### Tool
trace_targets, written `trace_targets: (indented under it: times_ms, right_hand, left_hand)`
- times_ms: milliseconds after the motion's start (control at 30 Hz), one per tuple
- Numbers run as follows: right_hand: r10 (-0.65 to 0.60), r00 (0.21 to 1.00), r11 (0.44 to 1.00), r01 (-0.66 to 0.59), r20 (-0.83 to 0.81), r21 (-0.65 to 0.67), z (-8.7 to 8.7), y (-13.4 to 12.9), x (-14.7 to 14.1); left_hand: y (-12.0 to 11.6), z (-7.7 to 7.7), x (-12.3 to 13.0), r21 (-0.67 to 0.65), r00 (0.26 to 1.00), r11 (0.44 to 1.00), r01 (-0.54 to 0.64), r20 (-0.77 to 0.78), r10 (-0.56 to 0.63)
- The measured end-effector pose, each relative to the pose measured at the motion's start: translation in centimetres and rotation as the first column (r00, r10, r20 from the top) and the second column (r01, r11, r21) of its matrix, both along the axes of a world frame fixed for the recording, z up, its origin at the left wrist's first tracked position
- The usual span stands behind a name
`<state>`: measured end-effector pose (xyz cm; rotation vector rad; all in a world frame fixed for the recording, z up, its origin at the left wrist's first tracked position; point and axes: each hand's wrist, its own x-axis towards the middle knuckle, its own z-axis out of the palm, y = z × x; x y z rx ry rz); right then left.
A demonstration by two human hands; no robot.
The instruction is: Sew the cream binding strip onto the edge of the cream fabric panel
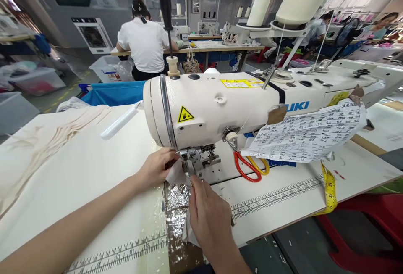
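Observation:
A white sewing machine [204,106] stands across the table, its needle and presser foot area [197,160] low at the head's left end. My left hand [156,167] is at the left of the needle area, fingers curled closed on a small piece of pale fabric [176,175]. Just in front of the presser foot, my right hand [209,211] is closed in a pinch; what lies between its fingertips is too small and hidden to name. More pale cloth [188,230] hangs partly hidden beside the right hand.
Red-and-yellow-handled scissors [247,169] hang by the machine, near a sheet with handwriting [310,133]. A yellow tape measure [329,188] drapes over the table edge. Cream fabric pieces [59,135] lie left. Thread cones [262,1] stand above. A person [143,40] sits ahead, facing away.

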<state>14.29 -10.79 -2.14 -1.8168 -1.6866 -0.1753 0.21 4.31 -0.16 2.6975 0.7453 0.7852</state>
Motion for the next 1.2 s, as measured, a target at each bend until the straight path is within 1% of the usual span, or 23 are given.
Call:
trace_targets:
  times_ms: [100,233,300,400,567,700,900,1033,1100,1200]
  right_hand:
    - [-0.011,1.000,1.000,0.011,0.009,0.009,-0.3,0.0,-0.1]
    - [-0.006,1.000,1.000,0.006,0.023,0.004,-0.2,-0.1,-0.1]
    - [0.002,1.000,1.000,-0.002,0.018,0.009,0.1,-0.1,0.0]
    - [0.023,1.000,1.000,-0.023,0.002,0.015,0.5,-0.3,0.2]
    - [0.029,0.999,0.999,-0.030,-0.032,-0.020,0.5,-0.5,0.2]
    - [0.040,0.998,0.999,-0.041,-0.040,-0.015,0.5,-0.5,0.2]
    - [0.058,0.998,0.998,-0.058,-0.022,-0.008,0.9,-0.3,0.3]
    - [0.036,0.999,0.999,-0.037,-0.021,-0.018,0.8,-0.3,0.3]
    - [0.028,0.999,1.000,-0.028,-0.027,-0.009,0.7,-0.3,0.3]
    - [0.053,0.999,0.999,-0.053,-0.011,0.001,0.6,-0.2,0.3]
  left_hand:
    - [-0.2,0.0,0.2,0.043,1.000,0.999,-0.023,-0.010,0.023]
    - [-0.4,0.0,0.4,0.045,0.998,0.998,-0.052,-0.033,0.054]
    - [-0.4,0.0,0.3,0.018,0.999,0.999,-0.048,-0.021,0.048]
    - [-0.2,0.2,0.2,-0.057,0.999,0.998,-0.035,-0.001,0.035]
    - [-0.3,0.7,0.2,-0.145,0.997,0.987,-0.076,-0.037,0.071]
    - [-0.4,0.7,0.3,-0.155,0.997,0.985,-0.077,-0.039,0.072]
    - [-0.4,0.6,0.4,-0.167,0.998,0.984,-0.066,-0.022,0.063]
    - [-0.3,0.6,0.4,-0.195,0.997,0.978,-0.068,-0.033,0.063]
    - [-0.2,0.5,0.3,-0.192,0.997,0.979,-0.071,-0.033,0.066]
    - [-0.2,0.3,0.2,-0.168,0.998,0.984,-0.066,-0.030,0.062]
